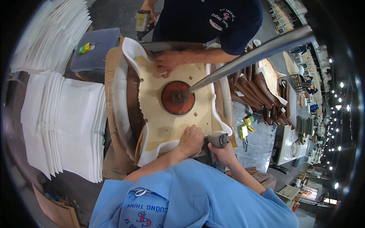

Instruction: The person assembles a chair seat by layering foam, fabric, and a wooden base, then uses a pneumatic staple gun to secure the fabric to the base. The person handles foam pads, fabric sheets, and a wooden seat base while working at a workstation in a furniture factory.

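Note:
In front of me lies a plywood seat board (156, 125) with white foam (224, 124) curling up along its edges. A round red-orange disc (167, 102) presses on its middle. My left hand (192, 140) rests on the near edge of the board, fingers curled in; what they pinch is hidden. Just right of it, my right hand (224, 153) grips a grey staple gun (218, 139), its head close to the near right edge. Across from me a co-worker's hand (169, 62) lies on the far edge, and their other hand holds another staple gun (142, 22).
A slanting metal bar (247, 59) crosses above the board's right side. White sheets (80, 125) are stacked at left, near a blue-grey padded stool (95, 49) with a small box. Brown covers (258, 85) pile up at right, behind a plastic-covered table (258, 140) with yellow-green boxes.

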Demonstrator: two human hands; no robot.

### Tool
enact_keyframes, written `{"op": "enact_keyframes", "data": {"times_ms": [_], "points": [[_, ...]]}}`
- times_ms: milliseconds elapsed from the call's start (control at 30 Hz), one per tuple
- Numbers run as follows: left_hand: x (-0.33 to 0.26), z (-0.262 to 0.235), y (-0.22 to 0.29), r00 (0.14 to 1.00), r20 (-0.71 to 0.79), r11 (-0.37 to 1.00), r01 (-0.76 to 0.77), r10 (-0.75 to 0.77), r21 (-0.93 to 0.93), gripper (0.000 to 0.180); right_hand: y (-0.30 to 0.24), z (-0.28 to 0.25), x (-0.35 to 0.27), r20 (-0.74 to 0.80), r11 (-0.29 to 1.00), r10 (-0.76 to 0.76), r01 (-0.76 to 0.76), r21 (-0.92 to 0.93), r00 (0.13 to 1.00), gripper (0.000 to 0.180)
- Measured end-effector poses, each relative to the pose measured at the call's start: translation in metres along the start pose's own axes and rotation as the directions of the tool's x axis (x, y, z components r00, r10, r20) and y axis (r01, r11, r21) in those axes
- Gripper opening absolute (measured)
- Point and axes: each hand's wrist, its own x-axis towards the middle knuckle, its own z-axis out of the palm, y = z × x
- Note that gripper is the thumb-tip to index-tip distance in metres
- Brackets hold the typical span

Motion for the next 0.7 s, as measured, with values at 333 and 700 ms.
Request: {"op": "enact_keyframes", "data": {"times_ms": [333, 700], "points": [[0.001, -0.065, -0.004, 0.968, 0.135, 0.961, 0.231, -0.212, -0.152, 0.019, 0.06, 0.023, -0.037, -0.098, 0.961, -0.09, 0.112, 0.253, 0.991, 0.031], [-0.067, -0.111, -0.033, 0.933, 0.359, 0.984, -0.079, 0.017, 0.158, 0.024, 0.061, 0.037, -0.036, -0.247, 0.958, -0.098, 0.159, 0.238, 0.964, 0.039]]}}
